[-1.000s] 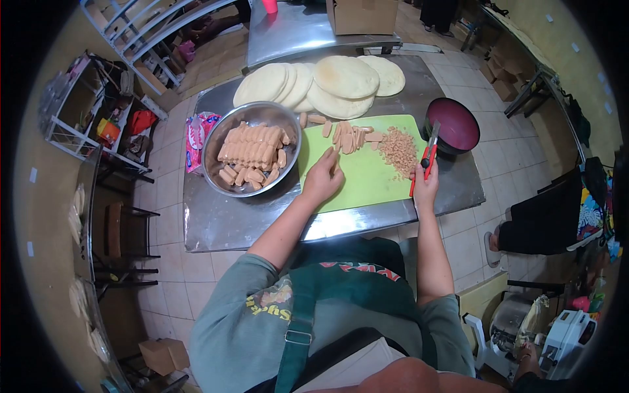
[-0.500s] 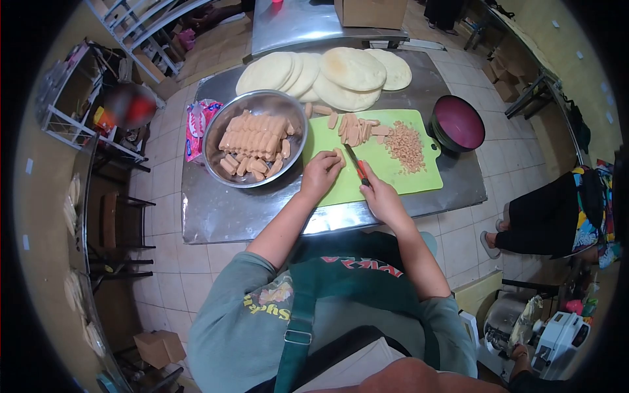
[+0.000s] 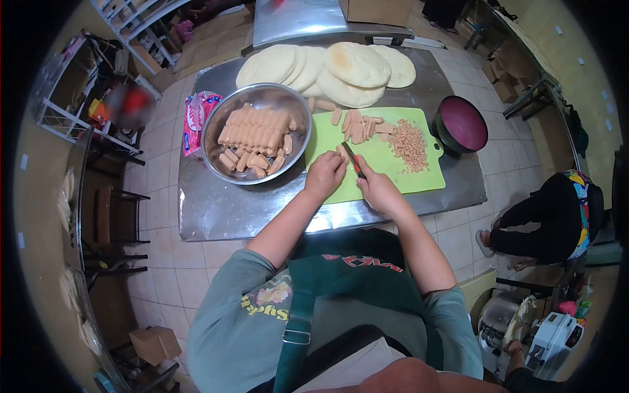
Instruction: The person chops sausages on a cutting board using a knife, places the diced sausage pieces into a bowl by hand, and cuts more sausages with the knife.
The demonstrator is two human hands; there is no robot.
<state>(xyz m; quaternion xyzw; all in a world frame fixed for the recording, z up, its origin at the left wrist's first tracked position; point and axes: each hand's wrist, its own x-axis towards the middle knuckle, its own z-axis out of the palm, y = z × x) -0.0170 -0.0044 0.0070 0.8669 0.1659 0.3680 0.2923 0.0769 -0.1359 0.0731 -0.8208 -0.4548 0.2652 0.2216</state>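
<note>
My right hand is wrapped around the red and black handle of a knife. Its blade lies against a short sausage on the green cutting board. My left hand pins that sausage down with its fingertips, just left of the blade. Beyond the knife lie sliced sausage pieces, and a heap of finely diced sausage covers the board's right part. Left of the board stands a steel bowl with a block of sausages and several loose ones.
Round flatbreads overlap at the table's far side. A dark-rimmed magenta bowl stands right of the board, a pink packet left of the steel bowl. A co-worker bends over at the right; another person's hand is by a machine.
The knife has shifted slightly left, and its blade is now against the sausage under my left hand. The co-worker at the right has bent further over. My view has shifted slightly.
</note>
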